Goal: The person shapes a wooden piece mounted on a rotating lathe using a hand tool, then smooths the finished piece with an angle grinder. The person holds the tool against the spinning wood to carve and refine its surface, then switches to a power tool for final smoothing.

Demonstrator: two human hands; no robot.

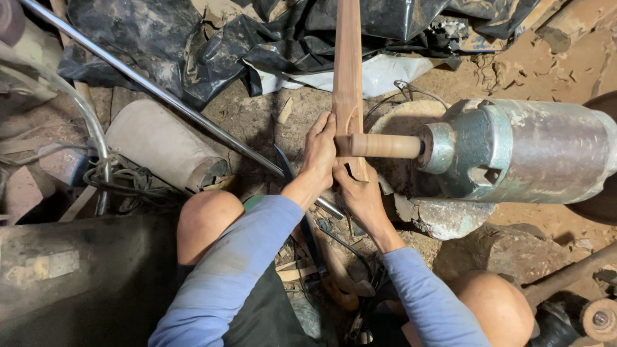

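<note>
Both hands, left hand (319,149) and right hand (357,193), fingers clamped round the wooden slat (348,77), press it against the sanding drum (384,146) just beside them, apparently mid-shaping.

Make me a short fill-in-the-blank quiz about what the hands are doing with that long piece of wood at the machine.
1. The left hand and right hand both grip a long piece of ____.
2. A tan cylinder sticking out of the grey motor touches the wooden piece from the ____ of the picture.
3. The person's sleeves are ____.

Missing words: wood; right; blue
</note>
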